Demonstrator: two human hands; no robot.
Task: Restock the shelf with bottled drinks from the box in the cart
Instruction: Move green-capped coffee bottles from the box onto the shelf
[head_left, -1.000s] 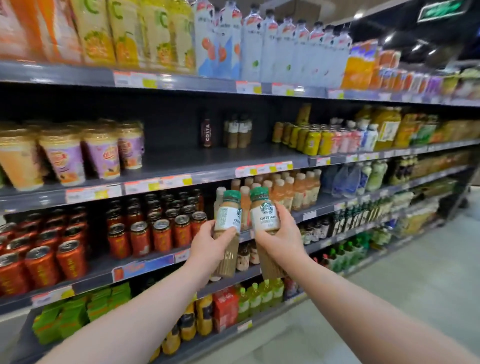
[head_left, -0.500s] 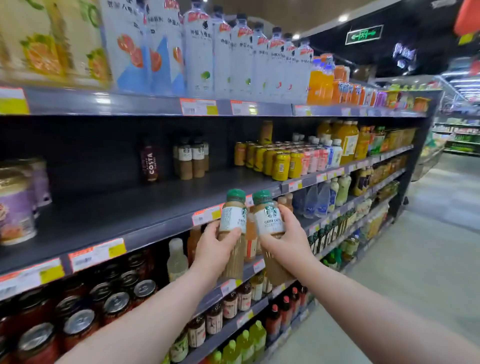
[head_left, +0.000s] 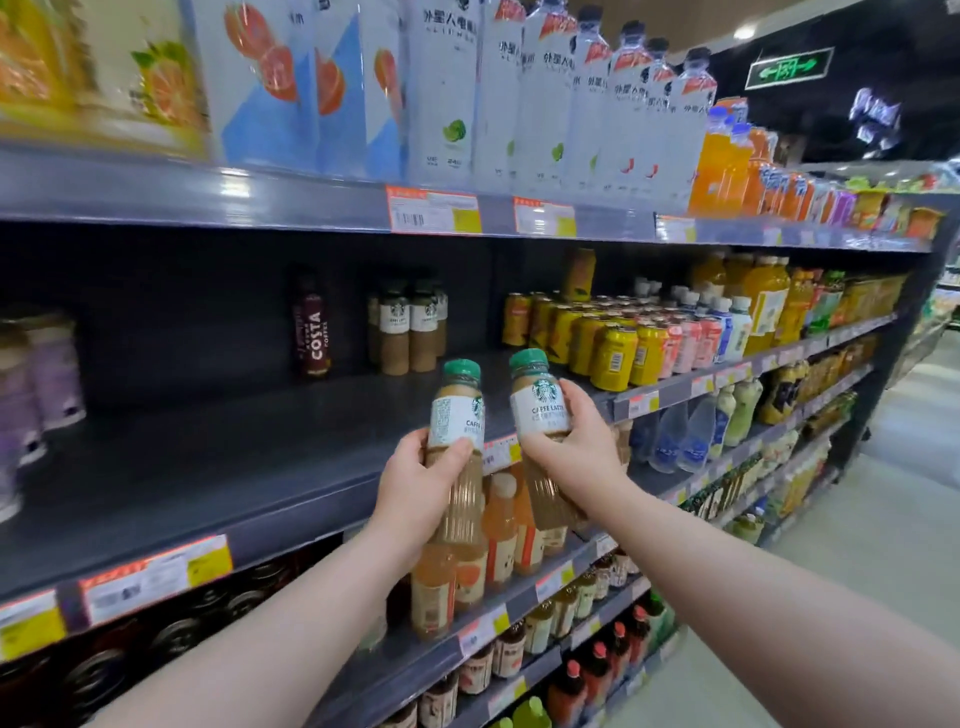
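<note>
I hold two green-capped latte bottles upright in front of the dark grey shelf (head_left: 260, 457). My left hand (head_left: 415, 488) grips the left latte bottle (head_left: 457, 415) around its middle. My right hand (head_left: 576, 447) grips the right latte bottle (head_left: 537, 400) just below its white label. Both bottles hover at the shelf's front lip, caps level with the shelf board. At the back of that shelf stands a small group of the same latte bottles (head_left: 410, 332), with a dark Costa bottle (head_left: 311, 332) to their left. Neither the cart nor the box is in view.
Yellow and pink cans (head_left: 613, 338) fill the shelf to the right of the gap; purple cups (head_left: 36, 374) stand at its far left. Tall white bottles (head_left: 519, 93) line the shelf above. Orange-tea bottles (head_left: 498, 530) sit on the shelf below. The aisle floor (head_left: 883, 519) runs along the right.
The view has tilted up and moved closer to the shelf. Both hands have lifted their bottles to the level of the shelf lip, still side by side.
</note>
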